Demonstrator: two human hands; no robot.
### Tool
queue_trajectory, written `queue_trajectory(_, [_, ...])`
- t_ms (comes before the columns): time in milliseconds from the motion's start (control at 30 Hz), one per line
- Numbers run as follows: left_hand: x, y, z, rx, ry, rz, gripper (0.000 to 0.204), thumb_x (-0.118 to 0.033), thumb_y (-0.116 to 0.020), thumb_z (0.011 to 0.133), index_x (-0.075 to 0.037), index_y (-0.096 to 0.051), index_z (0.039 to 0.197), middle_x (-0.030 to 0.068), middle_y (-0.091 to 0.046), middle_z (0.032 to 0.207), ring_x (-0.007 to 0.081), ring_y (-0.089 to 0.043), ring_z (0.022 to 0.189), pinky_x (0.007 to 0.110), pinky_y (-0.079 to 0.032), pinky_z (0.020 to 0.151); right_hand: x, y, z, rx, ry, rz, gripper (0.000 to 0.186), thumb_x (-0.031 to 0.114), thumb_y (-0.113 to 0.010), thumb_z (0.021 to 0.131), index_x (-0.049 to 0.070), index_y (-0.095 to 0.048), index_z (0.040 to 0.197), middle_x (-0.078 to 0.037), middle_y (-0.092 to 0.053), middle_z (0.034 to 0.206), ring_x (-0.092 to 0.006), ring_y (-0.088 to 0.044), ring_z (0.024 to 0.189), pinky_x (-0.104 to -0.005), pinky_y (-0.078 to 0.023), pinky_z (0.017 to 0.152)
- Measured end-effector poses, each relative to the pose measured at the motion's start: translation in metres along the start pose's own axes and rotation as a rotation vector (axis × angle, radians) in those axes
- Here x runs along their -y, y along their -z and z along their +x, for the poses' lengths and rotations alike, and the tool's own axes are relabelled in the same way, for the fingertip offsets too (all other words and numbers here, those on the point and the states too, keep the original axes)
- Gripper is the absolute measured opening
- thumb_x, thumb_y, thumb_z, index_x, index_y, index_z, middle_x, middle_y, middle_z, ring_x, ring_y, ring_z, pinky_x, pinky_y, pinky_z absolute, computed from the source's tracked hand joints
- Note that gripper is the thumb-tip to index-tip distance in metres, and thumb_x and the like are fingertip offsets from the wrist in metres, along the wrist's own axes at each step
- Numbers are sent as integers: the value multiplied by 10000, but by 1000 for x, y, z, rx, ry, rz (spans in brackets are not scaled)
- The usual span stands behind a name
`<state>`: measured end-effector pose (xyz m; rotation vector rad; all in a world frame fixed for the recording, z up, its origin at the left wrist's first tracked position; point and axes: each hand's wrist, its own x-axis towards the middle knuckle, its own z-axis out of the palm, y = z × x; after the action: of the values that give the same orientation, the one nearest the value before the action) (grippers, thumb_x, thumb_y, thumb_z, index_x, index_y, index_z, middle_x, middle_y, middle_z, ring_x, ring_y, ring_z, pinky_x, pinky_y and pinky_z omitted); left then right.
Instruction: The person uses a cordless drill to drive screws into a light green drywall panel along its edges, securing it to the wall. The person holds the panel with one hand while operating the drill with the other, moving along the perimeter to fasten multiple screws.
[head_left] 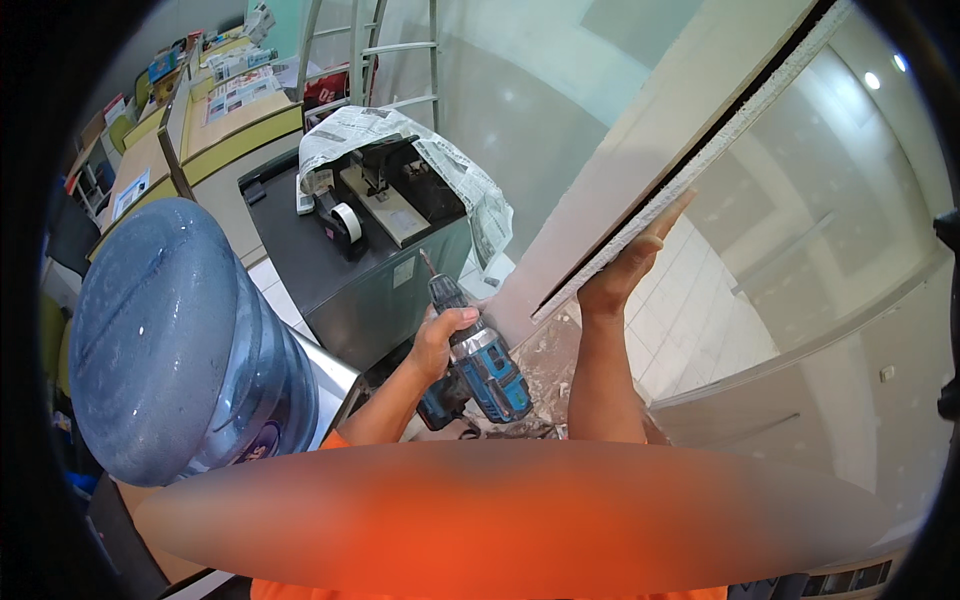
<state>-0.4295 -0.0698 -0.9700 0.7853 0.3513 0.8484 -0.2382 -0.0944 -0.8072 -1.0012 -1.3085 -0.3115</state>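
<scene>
Drill (492, 378): pointed toward the dark cabinet (350, 300); risked dropping through a slackened grip, or scratching through a forward swing.
Left hand (436, 345): curled around the drill, thumb near the chuck (448, 292), other fingers mostly hidden.
Right hand (625, 275): risked losing the board (740, 120) through uneven support; lay open-palmed against its edge, one finger straight, remaining spread impossible to tell.
Board: slanted up and away.

Lettered label (258, 443) on jug (150, 320), newspaper print (482, 198) illegible
</scene>
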Motion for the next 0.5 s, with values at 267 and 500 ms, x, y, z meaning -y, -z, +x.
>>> queue_trajectory(267, [-1, -7, -8, -31, -63, 59, 320, -254, -648, 832, -20, -653, 1051, 42, -678, 906, 158, -659, 776, 321, -553, 731, 9, 38, -7, -252, 16, -13, 961, 708, -166, 1012, -32, 19, 1598, -208, -19, 1688, -312, -17, 1567, -418, -11, 1260])
queue_trajectory(500, [10, 9, -7, 88, -331, 523, 261, -212, -660, 878, -35, -676, 1070, 83, -689, 988, 184, -670, 813, 316, -545, 793, -29, 8, -11, -26, -93, -17, 1082, 773, -168, 964, -102, 19, 1572, -315, -35, 1654, -398, -86, 1549, -429, -103, 1250])
